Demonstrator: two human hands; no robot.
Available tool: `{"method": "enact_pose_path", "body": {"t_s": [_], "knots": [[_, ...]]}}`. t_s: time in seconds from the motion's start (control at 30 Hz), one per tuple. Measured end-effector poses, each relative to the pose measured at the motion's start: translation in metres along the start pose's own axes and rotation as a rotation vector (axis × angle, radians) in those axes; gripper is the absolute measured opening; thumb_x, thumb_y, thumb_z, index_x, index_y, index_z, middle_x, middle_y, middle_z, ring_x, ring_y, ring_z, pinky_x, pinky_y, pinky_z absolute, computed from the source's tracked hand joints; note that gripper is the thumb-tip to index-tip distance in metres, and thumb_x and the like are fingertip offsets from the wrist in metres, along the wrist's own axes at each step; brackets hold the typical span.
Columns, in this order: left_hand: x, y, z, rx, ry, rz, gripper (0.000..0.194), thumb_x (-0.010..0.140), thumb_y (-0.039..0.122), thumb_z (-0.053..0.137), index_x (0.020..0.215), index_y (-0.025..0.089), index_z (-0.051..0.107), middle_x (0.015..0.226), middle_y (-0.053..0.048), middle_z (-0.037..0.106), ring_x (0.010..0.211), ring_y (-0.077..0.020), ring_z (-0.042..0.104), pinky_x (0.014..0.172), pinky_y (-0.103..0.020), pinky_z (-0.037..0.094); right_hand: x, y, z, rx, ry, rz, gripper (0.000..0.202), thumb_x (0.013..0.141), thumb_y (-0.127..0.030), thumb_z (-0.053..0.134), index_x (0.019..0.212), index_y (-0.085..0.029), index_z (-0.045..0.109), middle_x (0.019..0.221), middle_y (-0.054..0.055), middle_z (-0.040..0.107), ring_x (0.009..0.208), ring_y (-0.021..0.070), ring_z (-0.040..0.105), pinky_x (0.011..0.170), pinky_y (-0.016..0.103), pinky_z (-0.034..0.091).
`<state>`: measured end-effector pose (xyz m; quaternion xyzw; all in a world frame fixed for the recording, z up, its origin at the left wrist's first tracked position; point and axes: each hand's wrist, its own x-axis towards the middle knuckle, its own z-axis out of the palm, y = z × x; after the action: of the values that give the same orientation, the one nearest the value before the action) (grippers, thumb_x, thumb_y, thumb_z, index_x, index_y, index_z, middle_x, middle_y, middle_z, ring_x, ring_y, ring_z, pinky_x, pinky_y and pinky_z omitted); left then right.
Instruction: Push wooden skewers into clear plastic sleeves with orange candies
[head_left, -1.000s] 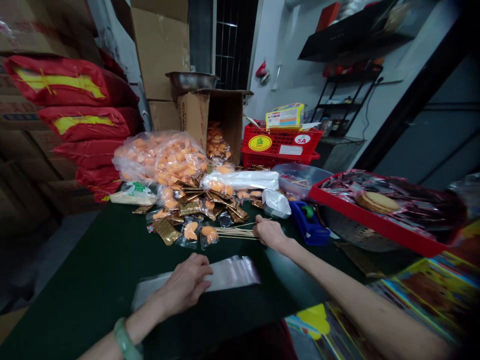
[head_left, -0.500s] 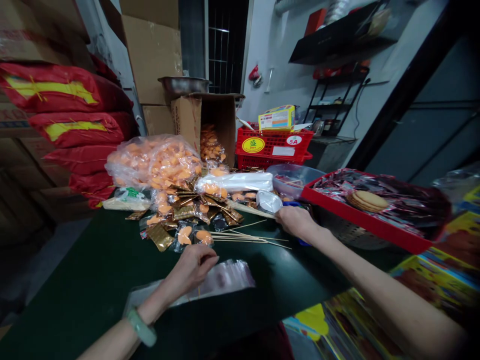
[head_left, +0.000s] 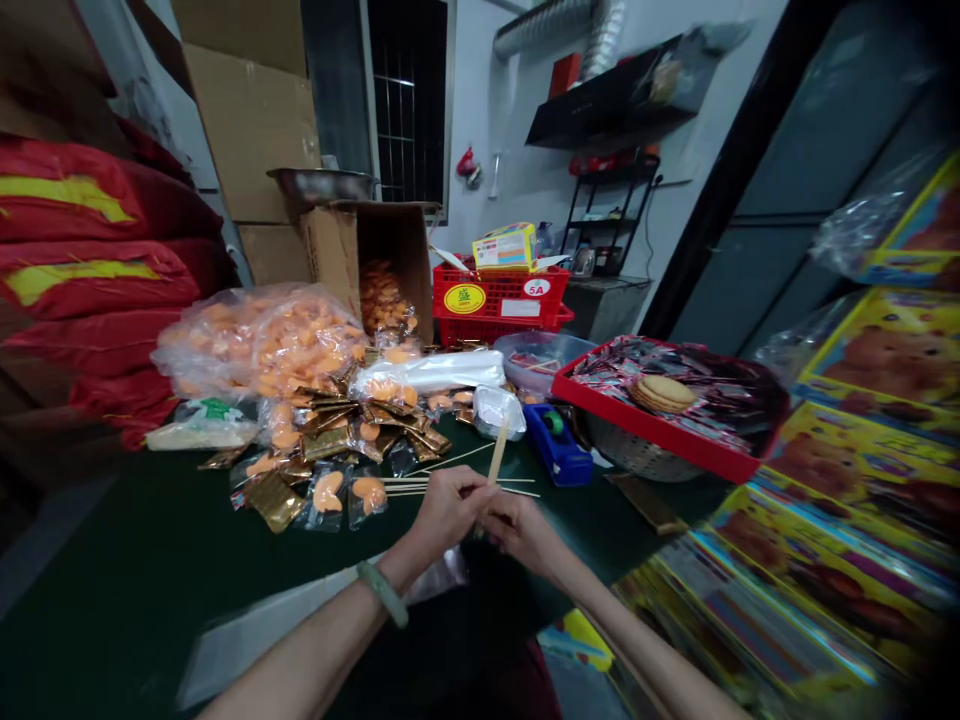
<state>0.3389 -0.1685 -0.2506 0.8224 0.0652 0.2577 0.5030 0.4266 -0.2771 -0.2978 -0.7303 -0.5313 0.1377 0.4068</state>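
A small bundle of thin wooden sticks (head_left: 497, 455) stands nearly upright between my two hands above the dark green table. My left hand (head_left: 448, 508), with a green bangle (head_left: 382, 594) at the wrist, pinches the bundle from the left. Fingers of my right hand (head_left: 519, 527) are closed round its lower part. Behind the hands, several loose sticks (head_left: 409, 486) lie on the table. Clear plastic bags (head_left: 277, 620) lie flat below my left forearm. Packets with orange pieces (head_left: 367, 493) and gold packets (head_left: 274, 499) are heaped at the left.
A blue tape dispenser (head_left: 559, 447) and a foil tray (head_left: 499, 412) stand behind the hands. To the right are a red tray (head_left: 667, 435) of wrappers with biscuits and stacked yellow boxes (head_left: 847, 500). Red baskets (head_left: 499, 300) and a cardboard box (head_left: 334, 245) stand farther back.
My right hand has come back left and toward me with the stick bundle. My left hand has risen from the plastic bags to meet it. The view has turned right.
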Motion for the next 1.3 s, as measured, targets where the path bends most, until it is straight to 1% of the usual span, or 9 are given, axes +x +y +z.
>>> {"method": "enact_pose_path", "body": {"t_s": [0.1, 0.2, 0.3, 0.43, 0.53, 0.67, 0.8, 1.0, 1.3], "knots": [[0.000, -0.003, -0.002, 0.024, -0.033, 0.035, 0.025, 0.076, 0.028, 0.054, 0.060, 0.011, 0.065, 0.053, 0.001, 0.049, 0.051, -0.0098, 0.041, 0.049, -0.020, 0.029, -0.002, -0.003, -0.018, 0.012, 0.060, 0.006, 0.005, 0.070, -0.019, 0.056, 0.072, -0.017, 0.060, 0.063, -0.001, 0.052, 0.057, 0.0111, 0.047, 0.054, 0.022, 0.039], [0.001, -0.005, -0.001, 0.038, -0.077, 0.083, 0.024, 0.078, 0.028, 0.053, 0.064, 0.013, 0.065, 0.054, 0.001, 0.049, 0.053, -0.0098, 0.041, 0.050, -0.020, 0.029, 0.000, -0.022, -0.042, 0.070, 0.166, -0.060, 0.016, 0.073, -0.022, 0.057, 0.088, -0.018, 0.061, 0.079, 0.003, 0.058, 0.073, 0.0155, 0.052, 0.066, 0.027, 0.041], [0.002, -0.008, 0.001, 0.044, -0.131, 0.136, 0.028, 0.079, 0.031, 0.054, 0.058, 0.012, 0.061, 0.054, 0.002, 0.047, 0.053, -0.0095, 0.041, 0.052, -0.020, 0.029, 0.006, -0.041, -0.055, 0.047, 0.302, -0.147, 0.011, 0.078, -0.024, 0.054, 0.075, -0.018, 0.063, 0.077, 0.005, 0.062, 0.079, 0.0176, 0.052, 0.072, 0.030, 0.039], [0.003, -0.012, -0.001, 0.153, -0.179, 0.238, 0.037, 0.085, 0.035, 0.045, 0.059, 0.012, 0.057, 0.055, 0.001, 0.047, 0.053, -0.0098, 0.042, 0.052, -0.020, 0.030, 0.011, -0.048, -0.054, -0.112, 0.399, -0.187, 0.018, 0.078, -0.021, 0.057, 0.060, -0.018, 0.060, 0.066, 0.003, 0.062, 0.074, 0.0171, 0.051, 0.070, 0.031, 0.035], [0.003, -0.015, -0.006, 0.219, -0.200, 0.287, 0.037, 0.088, 0.032, 0.042, 0.061, 0.012, 0.058, 0.058, 0.000, 0.048, 0.056, -0.0102, 0.044, 0.053, -0.021, 0.031, 0.011, -0.048, -0.052, -0.199, 0.390, -0.193, 0.019, 0.076, -0.020, 0.059, 0.057, -0.018, 0.060, 0.064, 0.001, 0.062, 0.073, 0.0166, 0.050, 0.069, 0.030, 0.033], [0.005, -0.018, -0.012, 0.273, -0.227, 0.338, 0.033, 0.089, 0.026, 0.040, 0.064, 0.013, 0.058, 0.062, 0.000, 0.047, 0.059, -0.0105, 0.045, 0.056, -0.021, 0.032, 0.009, -0.055, -0.057, -0.260, 0.298, -0.198, 0.014, 0.078, -0.017, 0.058, 0.064, -0.018, 0.063, 0.066, 0.001, 0.063, 0.072, 0.0159, 0.050, 0.067, 0.029, 0.032], [0.006, -0.020, -0.016, 0.318, -0.268, 0.373, 0.030, 0.090, 0.024, 0.038, 0.069, 0.014, 0.057, 0.064, 0.000, 0.047, 0.060, -0.0102, 0.044, 0.056, -0.020, 0.032, 0.007, -0.060, -0.060, -0.317, 0.259, -0.194, 0.019, 0.081, -0.017, 0.054, 0.064, -0.017, 0.063, 0.068, 0.002, 0.063, 0.071, 0.0160, 0.051, 0.067, 0.030, 0.032], [0.010, -0.020, -0.020, 0.353, -0.328, 0.401, 0.036, 0.091, 0.027, 0.036, 0.063, 0.014, 0.054, 0.060, 0.001, 0.044, 0.057, -0.0093, 0.042, 0.053, -0.019, 0.031, 0.011, -0.049, -0.062, -0.168, 0.232, -0.178, 0.016, 0.081, -0.020, 0.054, 0.068, -0.018, 0.065, 0.071, 0.003, 0.065, 0.071, 0.0155, 0.053, 0.066, 0.027, 0.035], [0.016, -0.015, -0.022, 0.338, -0.304, 0.367, 0.042, 0.091, 0.033, 0.035, 0.059, 0.013, 0.054, 0.056, 0.002, 0.043, 0.052, -0.0079, 0.039, 0.049, -0.018, 0.030, 0.019, -0.034, -0.063, -0.090, 0.271, -0.138, 0.024, 0.080, -0.025, 0.052, 0.059, -0.017, 0.060, 0.066, 0.003, 0.061, 0.066, 0.0141, 0.051, 0.061, 0.025, 0.038]]}}
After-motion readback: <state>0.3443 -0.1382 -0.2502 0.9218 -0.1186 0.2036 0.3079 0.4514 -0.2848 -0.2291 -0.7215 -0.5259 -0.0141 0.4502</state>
